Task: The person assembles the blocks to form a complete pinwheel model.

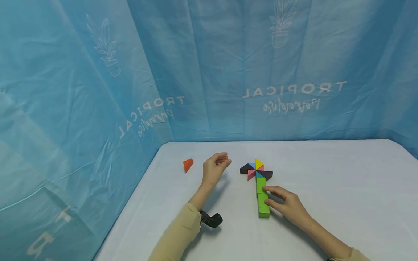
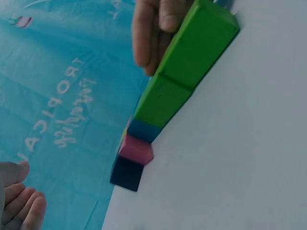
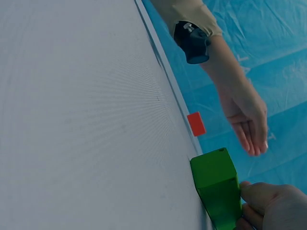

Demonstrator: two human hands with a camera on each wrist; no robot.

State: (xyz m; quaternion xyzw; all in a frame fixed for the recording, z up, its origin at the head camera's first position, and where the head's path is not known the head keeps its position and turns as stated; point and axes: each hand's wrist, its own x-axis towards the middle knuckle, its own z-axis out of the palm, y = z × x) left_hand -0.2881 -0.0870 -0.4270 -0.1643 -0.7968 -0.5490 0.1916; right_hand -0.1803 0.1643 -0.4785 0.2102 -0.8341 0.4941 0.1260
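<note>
My right hand touches the right side of two green rectangular blocks laid end to end. Its index fingertip is at the far green block and its thumb tip at the near green block. Beyond them, small wedge-shaped blocks meet in a pinwheel: a yellow block, black blocks, pink and blue ones. To the left of the pinwheel my left hand hovers over the table, fingers loosely bent and holding nothing. In the left wrist view the green blocks line up with the pinwheel.
An orange wedge block lies by itself at the far left of the white table. A blue curtain with printed lettering hangs behind and along the left side. A black wrist device sticks out from the left sleeve.
</note>
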